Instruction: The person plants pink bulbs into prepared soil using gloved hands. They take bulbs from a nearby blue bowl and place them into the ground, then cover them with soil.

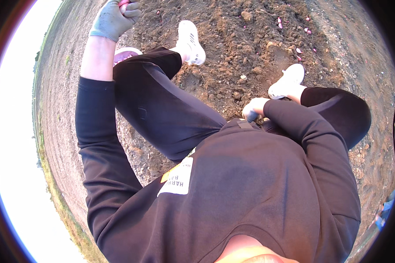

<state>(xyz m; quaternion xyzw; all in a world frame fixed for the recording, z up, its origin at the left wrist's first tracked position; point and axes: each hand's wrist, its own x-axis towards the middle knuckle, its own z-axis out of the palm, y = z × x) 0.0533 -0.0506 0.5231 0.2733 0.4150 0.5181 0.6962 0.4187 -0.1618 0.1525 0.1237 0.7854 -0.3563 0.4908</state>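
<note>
My left hand, in a grey glove with a light-blue cuff, is raised at the top left. Its fingers are curled around pink cloves, partly cut off by the picture's top edge. Just below it, a pale bowl with pink pieces inside is half hidden by my left forearm and knee. My right hand, also gloved, is down between my thighs near the waist. Its fingers are turned away, so I cannot tell if they hold anything. More pink cloves, like garlic, lie scattered on the soil beyond my right foot.
Loose, clumpy brown soil spreads between my white left shoe and white right shoe. Flatter ground runs off left to a grassy field edge. Blue items show at the lower right rim.
</note>
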